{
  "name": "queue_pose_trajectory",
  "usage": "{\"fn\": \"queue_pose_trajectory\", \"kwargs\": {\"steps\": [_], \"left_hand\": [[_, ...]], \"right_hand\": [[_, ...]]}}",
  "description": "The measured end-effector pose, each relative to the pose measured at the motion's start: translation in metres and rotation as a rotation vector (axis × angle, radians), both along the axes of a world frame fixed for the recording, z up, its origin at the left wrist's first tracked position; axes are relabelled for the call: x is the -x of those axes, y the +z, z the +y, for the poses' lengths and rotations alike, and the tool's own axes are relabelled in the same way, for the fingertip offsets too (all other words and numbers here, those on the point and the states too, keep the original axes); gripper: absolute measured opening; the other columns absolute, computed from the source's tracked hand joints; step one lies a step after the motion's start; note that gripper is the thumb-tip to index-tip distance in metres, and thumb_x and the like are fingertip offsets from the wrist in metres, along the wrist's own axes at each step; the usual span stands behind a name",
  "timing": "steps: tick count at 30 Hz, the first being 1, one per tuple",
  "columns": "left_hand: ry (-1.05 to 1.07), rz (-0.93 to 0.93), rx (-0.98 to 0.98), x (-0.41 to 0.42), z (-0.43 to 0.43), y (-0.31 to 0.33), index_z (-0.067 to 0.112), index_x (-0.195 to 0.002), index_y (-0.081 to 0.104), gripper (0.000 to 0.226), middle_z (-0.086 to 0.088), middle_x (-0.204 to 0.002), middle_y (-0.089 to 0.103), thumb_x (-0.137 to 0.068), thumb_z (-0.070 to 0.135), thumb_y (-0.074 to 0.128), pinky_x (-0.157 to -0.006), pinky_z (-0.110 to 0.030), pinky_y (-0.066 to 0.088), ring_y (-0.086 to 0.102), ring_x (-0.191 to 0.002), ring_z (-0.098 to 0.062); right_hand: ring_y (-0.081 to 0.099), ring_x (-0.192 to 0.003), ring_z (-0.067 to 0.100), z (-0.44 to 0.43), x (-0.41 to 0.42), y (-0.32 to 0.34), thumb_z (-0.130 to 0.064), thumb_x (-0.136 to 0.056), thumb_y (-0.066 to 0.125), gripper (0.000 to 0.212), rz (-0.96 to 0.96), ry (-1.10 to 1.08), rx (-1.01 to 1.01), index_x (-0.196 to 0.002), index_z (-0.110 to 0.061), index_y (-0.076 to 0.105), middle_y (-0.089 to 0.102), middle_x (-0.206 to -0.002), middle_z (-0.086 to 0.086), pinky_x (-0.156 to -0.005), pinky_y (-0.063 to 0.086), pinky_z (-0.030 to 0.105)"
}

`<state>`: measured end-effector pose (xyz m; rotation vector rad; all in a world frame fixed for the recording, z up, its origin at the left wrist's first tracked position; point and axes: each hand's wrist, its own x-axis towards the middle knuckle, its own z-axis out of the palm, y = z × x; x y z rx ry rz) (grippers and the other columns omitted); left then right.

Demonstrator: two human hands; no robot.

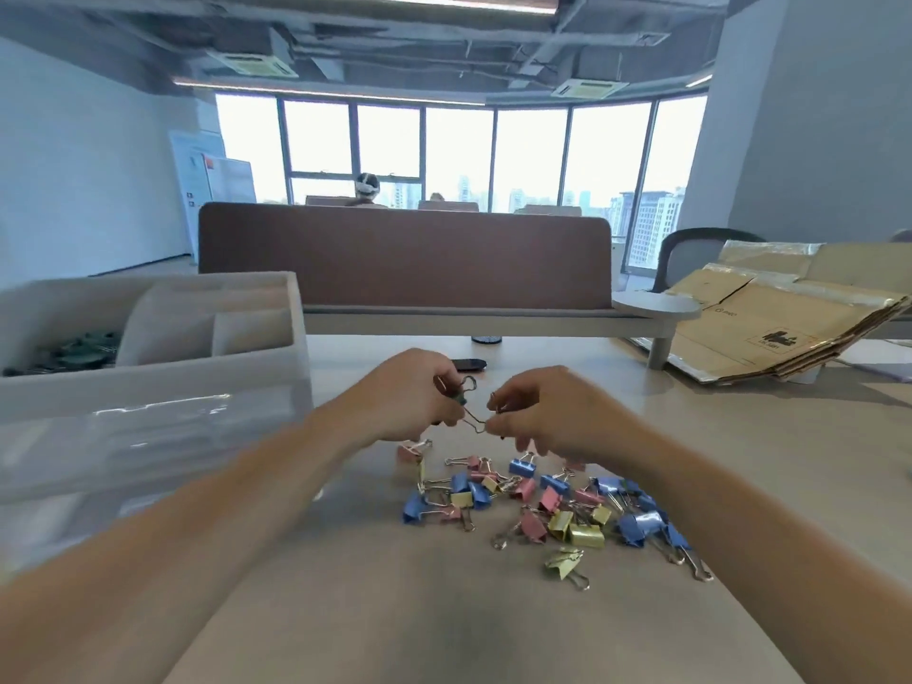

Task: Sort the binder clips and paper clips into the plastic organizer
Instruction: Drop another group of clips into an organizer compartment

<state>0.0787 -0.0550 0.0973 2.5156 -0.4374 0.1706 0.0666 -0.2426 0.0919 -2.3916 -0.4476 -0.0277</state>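
A small dark green binder clip (461,398) hangs in the air between both hands, just above the table (375,604). The left hand (409,394) has its fingers curled round the clip's body and one wire loop. The right hand (552,412) is closed narrow, its thumb and fingertip pinching the far end of the other thin wire handle, which stretches between the two hands. Whether the right hand holds anything more I cannot tell.

Right under the hands lies a loose heap of binder clips (538,501), folded metal in pastel blue, pink and yellow, with their silvery wire handles sticking out every way.

On the left stands the plastic organizer (163,387), a milky, translucent box with inner dividers; one far-left compartment holds a cluster of dark green clips (84,350). The tabletop is smooth and pale beige. Flattened brown cardboard (770,328) lies off to the right, and a padded brown desk divider (404,259) stands behind.
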Motion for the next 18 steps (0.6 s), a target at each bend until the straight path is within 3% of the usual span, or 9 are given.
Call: {"fn": "queue_pose_trajectory", "kwargs": {"steps": [2, 5, 8, 13, 18], "left_hand": [[0.052, -0.019, 0.016, 0.013, 0.027, 0.015, 0.016, -0.088, 0.067, 0.01, 0.006, -0.073, 0.066, -0.082, 0.022, 0.072, -0.046, -0.019, 0.04, 0.054, -0.054, -0.01], [0.113, -0.039, 0.068, 0.028, 0.062, 0.035, 0.014, -0.085, 0.068, 0.009, 0.004, -0.069, 0.07, -0.082, 0.021, 0.071, -0.05, -0.019, 0.039, 0.053, -0.053, -0.008], [0.208, -0.097, 0.111, 0.045, 0.106, 0.058, 0.017, -0.084, 0.066, 0.007, 0.005, -0.071, 0.071, -0.083, 0.022, 0.07, -0.053, -0.021, 0.041, 0.054, -0.055, -0.007], [0.382, -0.164, 0.05, 0.069, 0.175, 0.085, 0.022, -0.087, 0.067, 0.013, 0.011, -0.065, 0.062, -0.085, 0.034, 0.07, -0.049, -0.011, 0.038, 0.054, -0.053, 0.003], [0.559, -0.133, 0.049, 0.068, 0.242, 0.094, 0.013, -0.087, 0.068, 0.017, 0.006, -0.063, 0.064, -0.087, 0.03, 0.069, -0.055, -0.023, 0.04, 0.055, -0.054, -0.008]], "right_hand": [[0.061, -0.057, 0.005, 0.028, 0.004, 0.013, -0.03, -0.087, 0.071, 0.025, 0.004, 0.05, -0.054, -0.108, -0.017, 0.069, 0.072, -0.077, 0.003, -0.06, 0.051, 0.021], [0.059, -0.06, 0.016, 0.062, 0.005, 0.03, -0.029, -0.083, 0.073, 0.02, 0.045, 0.096, -0.164, -0.1, -0.017, 0.073, 0.073, -0.077, 0.011, -0.063, 0.049, 0.032], [0.061, -0.063, 0.017, 0.11, 0.003, 0.052, -0.027, -0.081, 0.076, 0.022, 0.057, 0.172, -0.252, -0.1, -0.017, 0.074, 0.074, -0.079, 0.01, -0.063, 0.049, 0.033], [0.06, -0.065, 0.018, 0.195, 0.001, 0.08, -0.013, -0.086, 0.072, 0.016, 0.141, 0.362, -0.383, -0.096, -0.002, 0.073, 0.071, -0.08, 0.014, -0.056, 0.049, 0.024], [0.057, -0.061, 0.017, 0.28, -0.011, 0.091, -0.011, -0.085, 0.072, 0.011, 0.156, 0.416, -0.363, -0.09, -0.002, 0.075, 0.066, -0.076, 0.011, -0.054, 0.048, 0.022]]}}
